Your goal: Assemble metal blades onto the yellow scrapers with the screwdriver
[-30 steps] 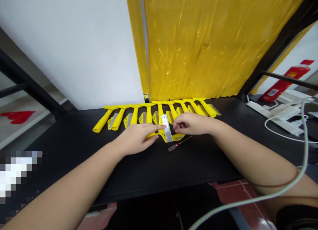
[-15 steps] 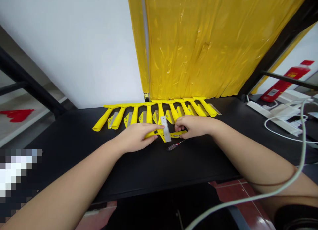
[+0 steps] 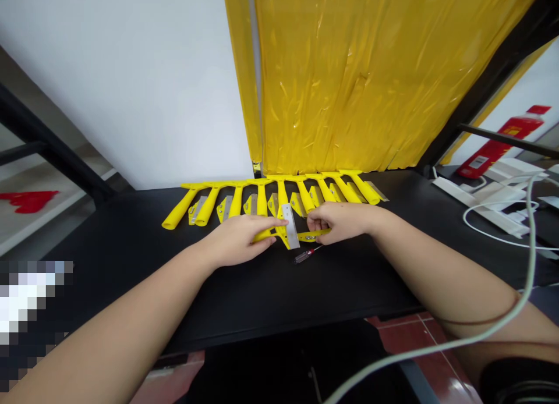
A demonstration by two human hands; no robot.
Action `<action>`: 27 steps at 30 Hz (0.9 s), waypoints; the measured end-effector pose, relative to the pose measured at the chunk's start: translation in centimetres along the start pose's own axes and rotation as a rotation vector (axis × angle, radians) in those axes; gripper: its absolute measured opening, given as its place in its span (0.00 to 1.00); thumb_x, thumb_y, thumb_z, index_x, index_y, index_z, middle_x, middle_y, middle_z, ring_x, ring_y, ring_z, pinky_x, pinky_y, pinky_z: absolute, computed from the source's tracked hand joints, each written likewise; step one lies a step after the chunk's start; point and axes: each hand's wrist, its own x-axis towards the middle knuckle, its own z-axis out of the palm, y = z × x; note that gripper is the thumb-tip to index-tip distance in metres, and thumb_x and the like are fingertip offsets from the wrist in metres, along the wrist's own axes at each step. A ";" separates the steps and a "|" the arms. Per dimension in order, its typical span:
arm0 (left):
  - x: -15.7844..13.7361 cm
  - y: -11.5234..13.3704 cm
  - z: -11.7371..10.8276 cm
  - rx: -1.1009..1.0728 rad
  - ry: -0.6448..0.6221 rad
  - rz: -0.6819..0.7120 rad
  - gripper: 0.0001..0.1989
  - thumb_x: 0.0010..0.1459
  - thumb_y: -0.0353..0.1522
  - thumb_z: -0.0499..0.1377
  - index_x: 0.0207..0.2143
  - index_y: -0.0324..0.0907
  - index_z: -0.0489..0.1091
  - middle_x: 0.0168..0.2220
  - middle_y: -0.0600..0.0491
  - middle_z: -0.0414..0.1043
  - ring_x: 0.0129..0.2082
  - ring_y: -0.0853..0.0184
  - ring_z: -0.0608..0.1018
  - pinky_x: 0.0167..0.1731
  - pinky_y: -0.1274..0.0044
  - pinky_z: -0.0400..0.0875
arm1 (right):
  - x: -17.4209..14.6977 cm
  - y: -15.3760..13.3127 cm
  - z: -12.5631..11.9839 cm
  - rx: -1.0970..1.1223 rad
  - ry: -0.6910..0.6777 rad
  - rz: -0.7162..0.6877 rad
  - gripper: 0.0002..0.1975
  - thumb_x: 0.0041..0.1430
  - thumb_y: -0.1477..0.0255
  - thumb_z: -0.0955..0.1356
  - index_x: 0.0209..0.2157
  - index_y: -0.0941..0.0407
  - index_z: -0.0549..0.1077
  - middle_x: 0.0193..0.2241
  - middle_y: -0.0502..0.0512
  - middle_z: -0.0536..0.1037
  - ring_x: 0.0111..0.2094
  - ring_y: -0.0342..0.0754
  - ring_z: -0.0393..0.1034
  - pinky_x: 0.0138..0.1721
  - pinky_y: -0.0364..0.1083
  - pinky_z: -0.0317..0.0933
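Observation:
My left hand (image 3: 236, 240) is closed round the handle of a yellow plastic scraper (image 3: 283, 236), its index finger lying against the grey metal blade (image 3: 290, 229). The blade sits crosswise over the scraper's head. Just right of it, my right hand (image 3: 343, 222) has its fingers curled at the end of a yellow strip with small screws (image 3: 309, 237), which it touches from the right side. What else those fingertips may pinch is hidden. Below lies a screwdriver (image 3: 303, 256) with a clear and red handle, its shaft pointing towards my right hand.
Several yellow scraper handles (image 3: 209, 209) stand in a row along the back of the black table (image 3: 244, 299), with yellow pieces and blades (image 3: 252, 205) between them. A red bottle (image 3: 498, 145), white power strips (image 3: 484, 206) and a looping white cable (image 3: 530, 252) are at the right.
Both hands stay almost where they were, still at the scraper and the yellow strip. The whole view has shifted very slightly.

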 end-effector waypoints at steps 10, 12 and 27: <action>0.0 -0.1 0.0 -0.012 -0.025 0.001 0.24 0.71 0.39 0.57 0.67 0.55 0.68 0.60 0.50 0.78 0.50 0.57 0.83 0.51 0.64 0.76 | -0.1 0.2 -0.5 0.161 -0.106 0.051 0.08 0.54 0.75 0.72 0.38 0.58 0.77 0.32 0.52 0.80 0.31 0.45 0.73 0.33 0.43 0.66; 0.0 -0.1 -0.1 -0.008 -0.028 0.007 0.23 0.71 0.38 0.56 0.67 0.54 0.69 0.59 0.50 0.79 0.48 0.58 0.83 0.50 0.65 0.76 | -0.2 0.2 -0.7 0.176 -0.137 0.062 0.09 0.55 0.74 0.72 0.39 0.58 0.77 0.32 0.52 0.80 0.32 0.45 0.74 0.33 0.43 0.66; 0.1 -0.2 0.0 -0.021 -0.055 -0.017 0.24 0.71 0.38 0.57 0.67 0.54 0.69 0.55 0.51 0.81 0.43 0.61 0.83 0.46 0.69 0.75 | 0.1 1.8 -0.8 0.302 -0.133 -0.020 0.14 0.56 0.77 0.70 0.45 0.60 0.78 0.33 0.51 0.78 0.32 0.44 0.71 0.34 0.42 0.65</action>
